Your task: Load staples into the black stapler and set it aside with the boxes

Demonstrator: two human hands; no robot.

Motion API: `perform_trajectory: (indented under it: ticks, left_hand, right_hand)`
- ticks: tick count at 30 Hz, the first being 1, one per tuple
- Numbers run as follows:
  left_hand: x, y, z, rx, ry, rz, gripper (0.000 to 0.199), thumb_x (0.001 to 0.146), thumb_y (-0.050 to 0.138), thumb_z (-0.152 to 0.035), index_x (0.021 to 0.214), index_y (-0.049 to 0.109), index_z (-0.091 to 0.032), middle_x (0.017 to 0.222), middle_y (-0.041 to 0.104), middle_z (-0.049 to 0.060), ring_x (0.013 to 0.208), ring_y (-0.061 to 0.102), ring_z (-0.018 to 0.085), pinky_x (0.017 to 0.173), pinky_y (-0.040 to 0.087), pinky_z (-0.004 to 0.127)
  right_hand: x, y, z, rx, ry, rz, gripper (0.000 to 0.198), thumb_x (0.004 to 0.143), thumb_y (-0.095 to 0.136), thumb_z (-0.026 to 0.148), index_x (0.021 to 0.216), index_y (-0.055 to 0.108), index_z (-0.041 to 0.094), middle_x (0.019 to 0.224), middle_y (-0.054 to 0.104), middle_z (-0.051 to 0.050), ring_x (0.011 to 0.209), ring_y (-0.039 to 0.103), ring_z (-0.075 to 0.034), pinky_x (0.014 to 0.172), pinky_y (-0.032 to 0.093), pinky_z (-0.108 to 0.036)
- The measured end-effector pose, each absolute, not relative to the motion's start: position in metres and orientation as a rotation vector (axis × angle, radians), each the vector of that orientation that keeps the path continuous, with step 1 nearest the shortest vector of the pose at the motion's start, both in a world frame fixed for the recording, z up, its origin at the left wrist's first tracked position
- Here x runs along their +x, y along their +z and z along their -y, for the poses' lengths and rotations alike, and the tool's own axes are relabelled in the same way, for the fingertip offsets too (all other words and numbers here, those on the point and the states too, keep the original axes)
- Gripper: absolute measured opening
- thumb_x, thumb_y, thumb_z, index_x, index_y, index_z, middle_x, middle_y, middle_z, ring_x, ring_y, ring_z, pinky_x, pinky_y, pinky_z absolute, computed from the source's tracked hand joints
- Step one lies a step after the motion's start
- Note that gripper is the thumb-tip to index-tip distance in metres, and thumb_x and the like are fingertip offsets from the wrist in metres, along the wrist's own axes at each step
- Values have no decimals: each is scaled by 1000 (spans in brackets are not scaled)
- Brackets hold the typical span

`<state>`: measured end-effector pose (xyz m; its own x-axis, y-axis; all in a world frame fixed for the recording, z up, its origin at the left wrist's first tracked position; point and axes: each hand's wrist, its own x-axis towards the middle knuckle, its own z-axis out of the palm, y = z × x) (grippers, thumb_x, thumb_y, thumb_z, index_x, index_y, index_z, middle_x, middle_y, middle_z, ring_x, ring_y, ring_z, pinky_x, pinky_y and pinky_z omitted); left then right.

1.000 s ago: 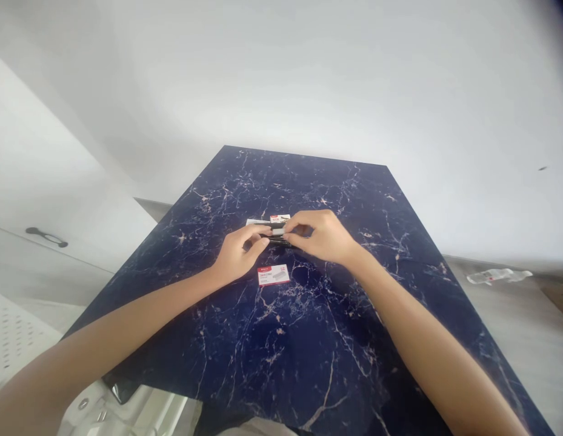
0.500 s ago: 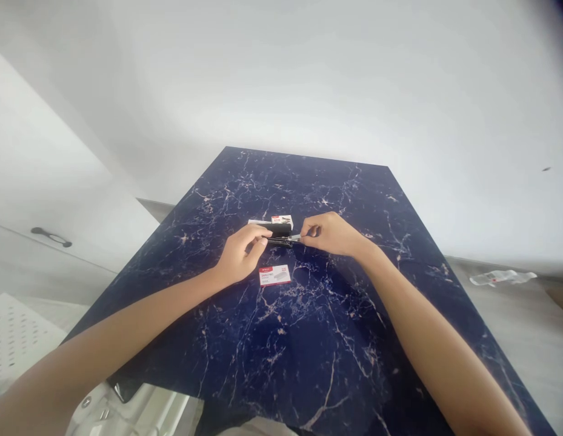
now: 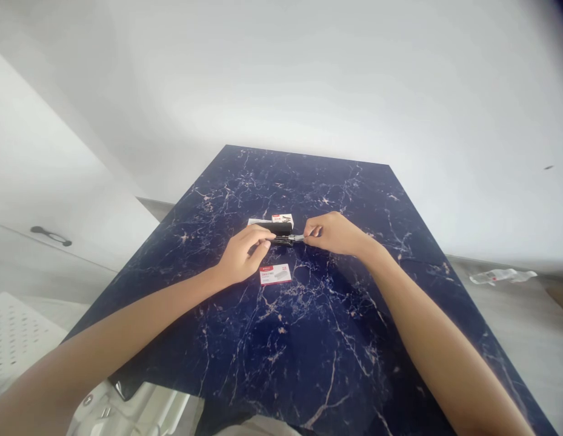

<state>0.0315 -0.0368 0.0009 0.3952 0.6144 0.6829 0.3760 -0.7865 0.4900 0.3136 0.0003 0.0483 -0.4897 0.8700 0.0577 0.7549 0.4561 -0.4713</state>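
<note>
Between the worktop's (image 3: 281, 188) side edges, the stapler (image 3: 282, 228), clamped in the left hand (image 3: 240, 249), is left less covered, the right hand (image 3: 333, 233) being shifted rightward, pinched on a silver strip (image 3: 298, 238).

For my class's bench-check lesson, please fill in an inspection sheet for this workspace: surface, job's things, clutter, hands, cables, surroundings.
Surface: dark blue tabletop, pale marble-like veining.
Job's things: black stapler between the hands; silver piece at its right end.
Clutter: red-and-white box behind the stapler; red-and-white packet in front.
Hands: left hand, fingers on stapler's left end; right hand, fingers pinching the silver piece.
Cables: nothing seen.
Surroundings: bottle lying right of the table; cabinet handle at left.
</note>
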Motion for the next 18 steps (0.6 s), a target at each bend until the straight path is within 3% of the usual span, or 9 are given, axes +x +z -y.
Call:
perform_trajectory:
  ticks: [18]
  left_hand:
    - [32, 1, 37, 2483, 1295, -815, 18, 102, 54, -16, 113, 67, -21, 108, 73, 8, 97, 70, 19, 86, 59, 35]
  right_hand:
    - [309, 49, 2, -1401, 480, 2438, 9, 83, 68, 24, 78, 76, 25, 80, 77, 2, 78, 72, -18, 72, 49, -27]
